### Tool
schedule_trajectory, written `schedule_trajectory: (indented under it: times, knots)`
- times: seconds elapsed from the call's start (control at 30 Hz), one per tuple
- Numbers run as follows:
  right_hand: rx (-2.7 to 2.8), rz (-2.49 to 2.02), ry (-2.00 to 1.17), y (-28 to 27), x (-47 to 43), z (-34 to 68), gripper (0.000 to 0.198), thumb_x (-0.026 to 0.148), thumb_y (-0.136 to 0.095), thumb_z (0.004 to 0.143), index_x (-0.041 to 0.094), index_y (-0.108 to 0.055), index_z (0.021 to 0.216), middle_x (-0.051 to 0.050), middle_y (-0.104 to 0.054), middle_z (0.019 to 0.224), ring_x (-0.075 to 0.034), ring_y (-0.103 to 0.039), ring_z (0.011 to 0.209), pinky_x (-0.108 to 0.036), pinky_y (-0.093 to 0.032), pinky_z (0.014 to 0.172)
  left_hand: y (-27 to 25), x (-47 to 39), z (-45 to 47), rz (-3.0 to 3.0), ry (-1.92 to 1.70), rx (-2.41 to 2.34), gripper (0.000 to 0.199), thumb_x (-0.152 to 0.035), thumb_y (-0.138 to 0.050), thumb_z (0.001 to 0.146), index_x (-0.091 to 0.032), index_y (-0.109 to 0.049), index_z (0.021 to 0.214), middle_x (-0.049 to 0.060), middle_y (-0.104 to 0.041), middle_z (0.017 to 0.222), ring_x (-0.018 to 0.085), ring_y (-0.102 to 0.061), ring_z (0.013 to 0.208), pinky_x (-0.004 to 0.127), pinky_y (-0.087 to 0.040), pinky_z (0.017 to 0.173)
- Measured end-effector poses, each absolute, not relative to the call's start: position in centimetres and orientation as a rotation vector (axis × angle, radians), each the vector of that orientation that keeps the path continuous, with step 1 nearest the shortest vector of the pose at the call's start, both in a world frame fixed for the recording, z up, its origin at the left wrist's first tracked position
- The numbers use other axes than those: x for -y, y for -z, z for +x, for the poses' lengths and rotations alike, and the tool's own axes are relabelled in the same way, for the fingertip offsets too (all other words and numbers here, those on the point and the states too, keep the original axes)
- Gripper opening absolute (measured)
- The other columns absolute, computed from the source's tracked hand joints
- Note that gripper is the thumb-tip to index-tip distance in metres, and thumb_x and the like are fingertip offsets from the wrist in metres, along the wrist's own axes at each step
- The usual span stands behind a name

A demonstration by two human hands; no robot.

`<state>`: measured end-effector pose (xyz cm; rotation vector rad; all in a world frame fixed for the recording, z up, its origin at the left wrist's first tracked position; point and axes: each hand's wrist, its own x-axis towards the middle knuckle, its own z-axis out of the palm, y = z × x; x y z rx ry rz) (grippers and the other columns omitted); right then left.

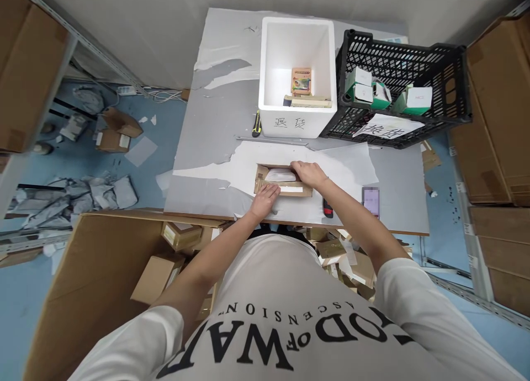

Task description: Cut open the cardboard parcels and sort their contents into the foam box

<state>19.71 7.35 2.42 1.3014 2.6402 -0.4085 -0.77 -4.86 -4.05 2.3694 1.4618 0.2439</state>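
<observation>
1. Far left: grey plastic parcels (95, 199) piled low beside the shelving.
2. Large open carton (103, 265) against the table's near-left side; small brown boxes (155, 279) inside.
3. Table (194, 138): grey top, torn white covering.
4. Yellow-and-black cutter (256, 125) on table, just beside the foam bin's near-left corner.
5. Left hand (265, 200): fingers laid on the small carton's near-left part; can't tell if it's pinching or only pressing.
6. Small carton (295, 192): on the table in front of the person, between both hands, top open, whitish item (280, 175) inside, white label on near side.
7. White foam bin (318, 124): behind the small carton, handwriting on front, books (301, 83) inside.
8. Right hand (309, 174): grasping the small carton at its far-right edge, fingers curled over.
9. Red-and-black tool (327, 208): near table edge, partly under right forearm in view.
10. Phone-like device (371, 201): flat on table, right of that forearm.
11. Black crate (408, 48): right of the bin, green-and-white boxes (419, 100) inside, handwritten paper (389, 128) on front.
</observation>
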Motion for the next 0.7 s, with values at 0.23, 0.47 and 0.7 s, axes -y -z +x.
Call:
schedule_trajectory:
  times: [0.23,0.47,0.7]
  knots:
    - [-2.51,1.632,0.435,-2.9,-12.4,19.2,0.044,0.044,-0.036,0.097,0.012,-0.062,0.114,-0.013,-0.066,0.104,-0.025,-0.061,0.094,-0.039,-0.045,0.081,4.3,5.2,-1.2,2.453,-0.25,-1.415,0.055,0.004,-0.039,0.081,-0.01,-0.05,0.133,0.016,-0.052,0.137,0.025,-0.041,0.135,0.048,-0.034,0.111]
    - [-2.56,1.8,0.45,-0.7,-10.9,19.0,0.038,0.033,-0.037,0.096,0.015,-0.056,0.124,-0.015,-0.059,0.121,-0.027,-0.055,0.11,-0.04,-0.045,0.091,4.1,5.3,-1.2,2.49,-0.359,-1.381,0.052,0.0,-0.04,0.084,-0.012,-0.048,0.134,0.017,-0.052,0.137,0.026,-0.04,0.135,0.049,-0.035,0.109]
    - [-3.058,1.595,0.254,-2.4,-5.0,20.7,0.04,0.021,-0.036,0.095,0.015,-0.05,0.131,-0.016,-0.045,0.14,-0.029,-0.035,0.133,-0.053,-0.025,0.109,0.6,3.7,-5.0,2.44,-0.394,-1.348,0.075,-0.039,-0.063,0.081,-0.011,-0.033,0.143,0.02,-0.035,0.149,0.031,-0.026,0.142,0.05,-0.024,0.115]
